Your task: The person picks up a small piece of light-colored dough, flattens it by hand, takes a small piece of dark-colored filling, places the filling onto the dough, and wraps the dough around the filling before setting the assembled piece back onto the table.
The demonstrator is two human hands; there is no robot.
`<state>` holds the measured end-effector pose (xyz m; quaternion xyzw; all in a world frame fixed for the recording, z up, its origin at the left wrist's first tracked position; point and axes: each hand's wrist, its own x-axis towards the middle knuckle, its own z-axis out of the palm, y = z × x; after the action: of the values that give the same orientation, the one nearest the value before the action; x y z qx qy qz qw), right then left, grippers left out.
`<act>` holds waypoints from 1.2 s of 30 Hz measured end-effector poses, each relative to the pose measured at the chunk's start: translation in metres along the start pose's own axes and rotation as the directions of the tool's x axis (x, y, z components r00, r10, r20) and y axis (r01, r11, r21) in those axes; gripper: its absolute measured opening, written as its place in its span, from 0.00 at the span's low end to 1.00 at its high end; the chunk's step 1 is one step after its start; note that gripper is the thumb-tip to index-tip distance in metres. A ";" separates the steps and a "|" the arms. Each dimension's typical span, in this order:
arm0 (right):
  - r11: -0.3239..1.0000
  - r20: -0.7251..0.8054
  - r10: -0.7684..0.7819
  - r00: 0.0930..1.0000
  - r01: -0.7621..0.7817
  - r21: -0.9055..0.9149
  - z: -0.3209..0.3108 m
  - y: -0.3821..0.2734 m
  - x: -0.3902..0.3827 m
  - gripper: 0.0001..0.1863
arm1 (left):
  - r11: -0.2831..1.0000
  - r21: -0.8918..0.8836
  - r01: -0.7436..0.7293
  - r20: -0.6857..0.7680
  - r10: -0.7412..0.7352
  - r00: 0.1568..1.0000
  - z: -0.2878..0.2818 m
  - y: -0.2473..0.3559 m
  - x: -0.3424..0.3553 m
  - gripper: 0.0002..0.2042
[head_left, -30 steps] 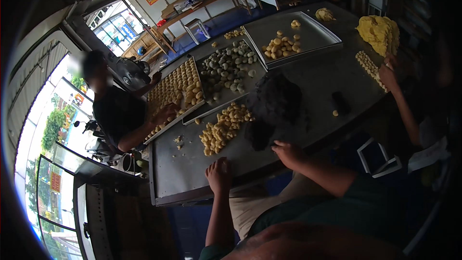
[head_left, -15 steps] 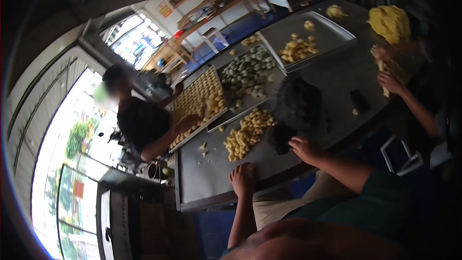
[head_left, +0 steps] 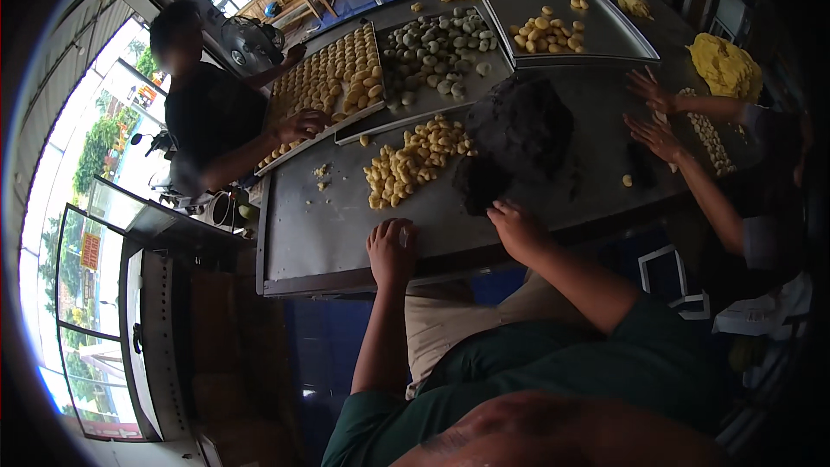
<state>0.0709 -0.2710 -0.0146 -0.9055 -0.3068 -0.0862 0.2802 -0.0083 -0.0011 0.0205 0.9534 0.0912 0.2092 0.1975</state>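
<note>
Black, rough, dough-like lump [head_left: 480, 188] lies ahead-left of nearer right hand [head_left: 519, 232], grip's hold unclear; left hand [head_left: 391, 251] farther, curled, contents hidden.

whether left fingers [head_left: 381, 233] hold anything is hidden

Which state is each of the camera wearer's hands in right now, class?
Left hand: fingers curled, at the table's near edge; whether it holds anything cannot be told.
Right hand: fingertips at the smaller dark lump; grip cannot be told.
</note>
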 end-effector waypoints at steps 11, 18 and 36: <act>0.981 -0.041 0.187 0.981 -0.185 0.052 -0.032 0.026 -0.003 0.24 | 0.999 0.036 -0.033 0.065 0.031 0.997 0.002 -0.003 0.000 0.13; 0.995 -0.165 -0.004 0.986 0.021 0.102 -0.025 0.036 -0.003 0.23 | 0.999 0.049 0.000 0.026 -0.001 1.000 0.001 -0.015 -0.001 0.07; 0.969 -0.326 -0.168 0.930 0.216 0.116 -0.036 0.050 -0.005 0.10 | 0.886 0.360 -0.292 -0.048 0.330 0.943 0.068 -0.020 0.091 0.18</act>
<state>0.0976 -0.3264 -0.0093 -0.8221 -0.3511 -0.2328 0.3831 0.1011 0.0174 -0.0113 0.9627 -0.0166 0.2697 -0.0157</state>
